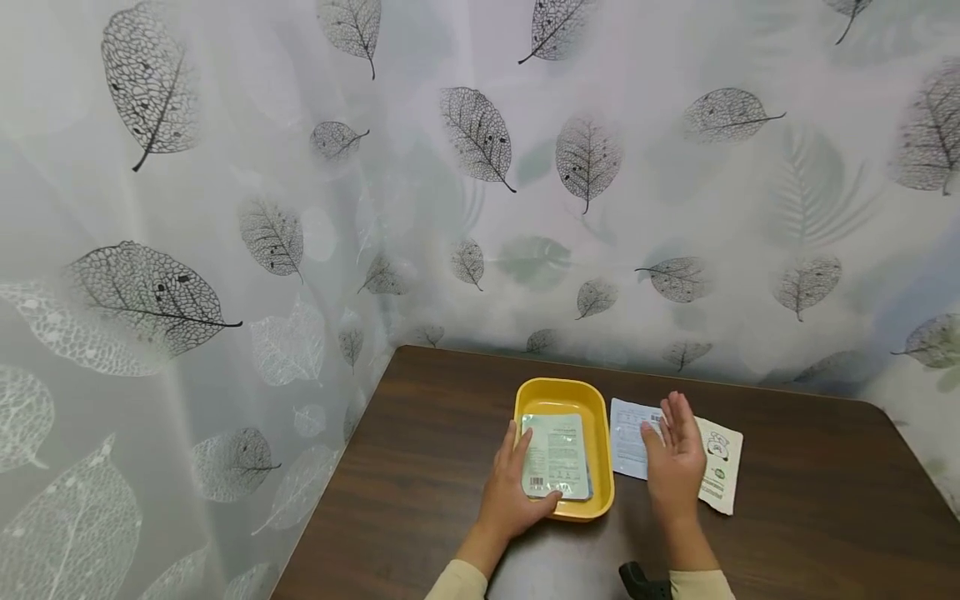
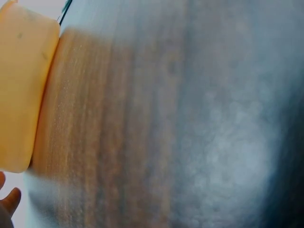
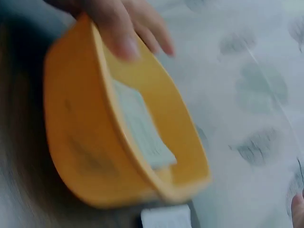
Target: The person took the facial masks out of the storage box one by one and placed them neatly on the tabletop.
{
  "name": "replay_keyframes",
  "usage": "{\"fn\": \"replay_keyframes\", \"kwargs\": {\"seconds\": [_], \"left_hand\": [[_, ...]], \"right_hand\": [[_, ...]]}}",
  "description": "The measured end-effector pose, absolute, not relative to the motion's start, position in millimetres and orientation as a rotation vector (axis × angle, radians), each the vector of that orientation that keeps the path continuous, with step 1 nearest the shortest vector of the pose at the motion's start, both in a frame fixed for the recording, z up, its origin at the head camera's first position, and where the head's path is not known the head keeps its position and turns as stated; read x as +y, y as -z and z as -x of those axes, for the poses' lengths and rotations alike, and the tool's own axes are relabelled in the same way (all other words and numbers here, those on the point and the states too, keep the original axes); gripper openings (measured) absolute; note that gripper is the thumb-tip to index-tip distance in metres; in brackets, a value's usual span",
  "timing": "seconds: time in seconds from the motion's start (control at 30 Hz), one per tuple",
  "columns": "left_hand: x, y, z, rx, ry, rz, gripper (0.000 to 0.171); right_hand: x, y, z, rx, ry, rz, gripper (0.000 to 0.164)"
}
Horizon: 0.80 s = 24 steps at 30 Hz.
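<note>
A yellow plastic tub (image 1: 606,467) stands on the table, with a pale green flat packet (image 1: 558,458) lying inside. A bluish corner of something beneath shows at the packet's lower right. My left hand (image 1: 506,492) is at the tub's near left corner, thumb and fingers spread over the rim and close to the packet; the right wrist view shows this hand (image 3: 128,23) above the tub (image 3: 76,118). To the right of the tub, my right hand (image 1: 678,458) is raised with fingers straight, holding nothing. Behind it lie a light blue packet (image 1: 628,437) and a cream packet (image 1: 720,467) with an animal drawing.
The dark wood-grain table (image 1: 810,483) extends to both sides of the tub. A leaf-patterned curtain (image 1: 420,208) hangs along its back and left. A black strap device (image 1: 641,583) sits at my right wrist.
</note>
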State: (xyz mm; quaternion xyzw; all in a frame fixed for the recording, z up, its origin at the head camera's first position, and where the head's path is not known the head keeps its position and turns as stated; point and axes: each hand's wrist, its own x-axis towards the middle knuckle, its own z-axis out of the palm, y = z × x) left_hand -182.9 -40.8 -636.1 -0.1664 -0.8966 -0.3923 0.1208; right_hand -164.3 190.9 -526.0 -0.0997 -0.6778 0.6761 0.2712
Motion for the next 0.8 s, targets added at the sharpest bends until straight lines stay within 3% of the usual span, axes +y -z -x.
{"fn": "replay_keyframes", "kwargs": {"seconds": [0.37,0.8], "left_hand": [[-41,637,181,-2.614,1.126,0.481,0.102],[-42,637,182,-2.581,1.109,0.49,0.096]], "right_hand": [[130,546,174,-2.081,-1.988,0.156,0.066],[110,578,186,-2.362,-2.013,0.386,0.073]]}}
